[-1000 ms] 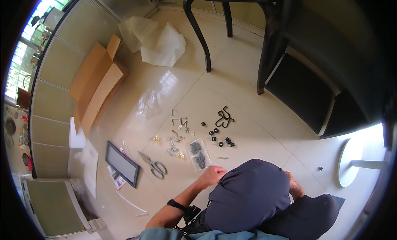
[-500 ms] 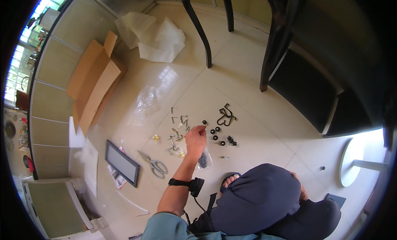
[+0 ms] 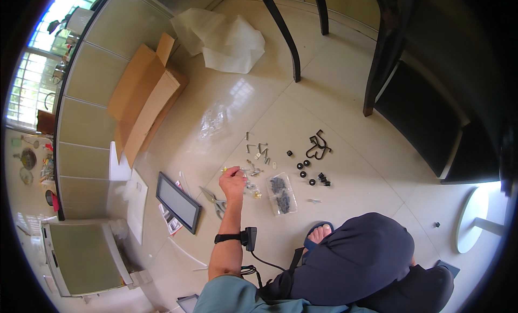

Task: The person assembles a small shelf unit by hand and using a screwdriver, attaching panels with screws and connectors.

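My left hand [image 3: 232,184] is low over the floor among small metal hardware, its fingers bent together. What they hold, if anything, is too small to make out. Right beside it lie bolts [image 3: 252,170] and brass-coloured pieces [image 3: 257,194]. Farther off are several L-shaped metal pins [image 3: 263,149]. A clear plastic bag of dark small parts [image 3: 281,194] rests to the right of this hand, and grey-handled scissors [image 3: 217,203] lie to its left. Only a sliver of skin, probably my right hand [image 3: 414,261], shows behind my knee; its fingers are hidden.
Black hooks [image 3: 318,145] and round black caps [image 3: 303,164] lie to the right. A dark-framed panel [image 3: 178,203] sits left of the scissors. Beyond are an open cardboard box [image 3: 143,105], a white foam sheet [image 3: 229,43] and dark furniture legs [image 3: 284,35].
My left hand has moved left, away from the bag of dark parts, to the brass-coloured pieces and bolts. The bag now shows fully. The whole view has shifted slightly.
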The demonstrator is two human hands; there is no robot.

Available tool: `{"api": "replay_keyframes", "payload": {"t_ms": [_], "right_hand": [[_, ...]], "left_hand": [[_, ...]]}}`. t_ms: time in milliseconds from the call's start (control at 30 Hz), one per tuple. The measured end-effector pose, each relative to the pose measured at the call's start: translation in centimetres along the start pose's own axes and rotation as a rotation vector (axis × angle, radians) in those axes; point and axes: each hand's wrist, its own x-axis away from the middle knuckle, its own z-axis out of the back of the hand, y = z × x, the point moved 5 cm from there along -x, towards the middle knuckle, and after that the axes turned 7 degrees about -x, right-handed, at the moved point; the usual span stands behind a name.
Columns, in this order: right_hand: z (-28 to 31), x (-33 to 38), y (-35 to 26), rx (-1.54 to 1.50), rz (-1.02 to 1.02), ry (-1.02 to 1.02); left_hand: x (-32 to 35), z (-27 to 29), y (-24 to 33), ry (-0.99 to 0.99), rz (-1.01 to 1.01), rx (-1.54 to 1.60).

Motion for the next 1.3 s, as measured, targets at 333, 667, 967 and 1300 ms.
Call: {"api": "replay_keyframes", "payload": {"t_ms": [333, 667, 967, 1300], "right_hand": [[1.3, -0.8, 1.5, -0.002, 0.011, 0.028], [-0.3, -0.1, 0.4, -0.029, -0.028, 0.072], [2.9, -1.0, 5.7, -0.334, 0.015, 0.029], [-1.2, 0.4, 0.3, -0.264, -0.161, -0.09]], "left_hand": [[-0.8, -1.9, -0.6, -0.055, -0.026, -0.165], [-2.1, 0.4, -3.2, 0.03, -0.038, -0.199], [-4.0, -4.9, -2.7, -0.022, -0.471, -0.791], [-3.0, -3.0, 3.5, -0.129, -0.3, -0.519]]}}
